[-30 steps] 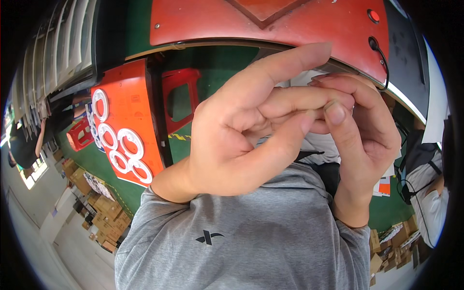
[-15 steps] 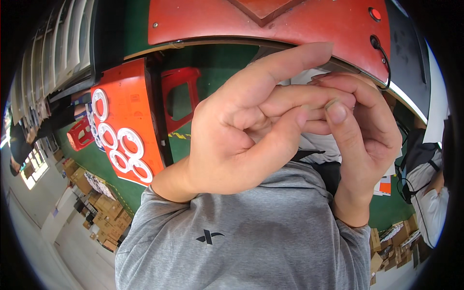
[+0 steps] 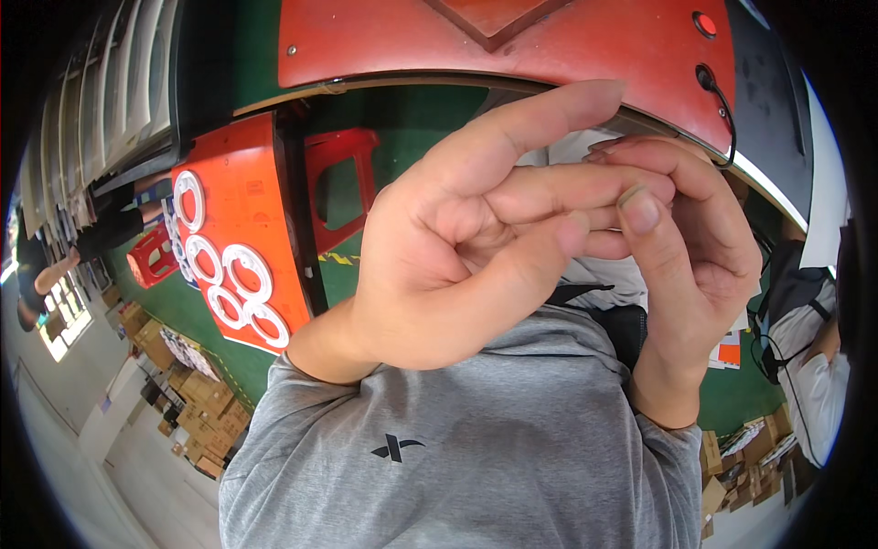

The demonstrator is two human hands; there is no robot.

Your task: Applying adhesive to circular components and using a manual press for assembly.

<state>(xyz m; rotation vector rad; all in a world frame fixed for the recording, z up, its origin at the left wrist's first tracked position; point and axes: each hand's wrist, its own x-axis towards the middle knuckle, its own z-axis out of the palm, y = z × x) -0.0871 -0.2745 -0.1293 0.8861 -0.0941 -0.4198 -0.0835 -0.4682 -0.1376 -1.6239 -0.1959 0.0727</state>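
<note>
My left hand [image 3: 448, 252] is raised in front of my chest, with nothing in its palm. Its index finger stretches up and to the right, its middle finger reaches across, and its thumb points toward the other fingers. Coming from the right, my right hand [image 3: 690, 247] pinches the tip of the left middle finger between thumb and fingers. Its thumb lies on the near side, and its other fingers curl behind. Whether anything tiny sits between those fingertips is hidden.
A red machine panel [image 3: 384, 41] with a red button [image 3: 703, 24] and a black cable [image 3: 731, 128] lies ahead. White rings [image 3: 248, 272] rest on an orange-red table [image 3: 233, 174] at left, near a red stool [image 3: 368, 165]. Cardboard boxes [image 3: 203, 403] stand farther back. People are at both sides.
My hands keep the same pinch, with only slight shifts of the fingers. At the far left, another person's arm has come further into view.
</note>
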